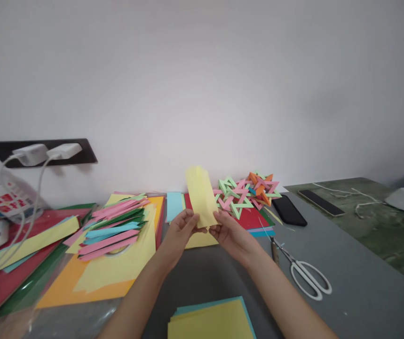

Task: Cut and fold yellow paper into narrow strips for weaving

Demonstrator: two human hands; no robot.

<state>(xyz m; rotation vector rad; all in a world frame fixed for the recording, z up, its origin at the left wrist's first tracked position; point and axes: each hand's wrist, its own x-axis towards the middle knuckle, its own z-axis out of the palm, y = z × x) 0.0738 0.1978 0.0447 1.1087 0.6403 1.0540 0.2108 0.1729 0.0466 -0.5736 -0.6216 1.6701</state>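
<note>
Yellow strip pinched at its lower corners, both hands close together

From my remote seat I see the left hand (177, 235) and right hand (235, 238) closed to a pinch, thumbs against fingers, on the near end of a yellow paper strip (202, 195). The strip stands up from the fingers, above the tabletop (350, 263) and before the pale wall (202, 84). One grip per corner probably holds the limp sheet level; whether it is one layer or folded, I cannot tell.

Beneath the hands: a flat yellow sheet (202, 241). Nearer me, a paper stack (209, 324), yellow over blue, lies between the forearms, I judge for easy reach.

Just beyond, to the right: folded paper stars (237, 197), grouped by the wall, perhaps so they don't get crushed. White-handled scissors (309, 278) lie beside the right forearm, handles towards me, which would suit a quick pick-up. A black phone (289, 210) lies past them.

Left: a heap of coloured strips (117, 226) on larger sheets, seemingly gathered as one supply.
</note>
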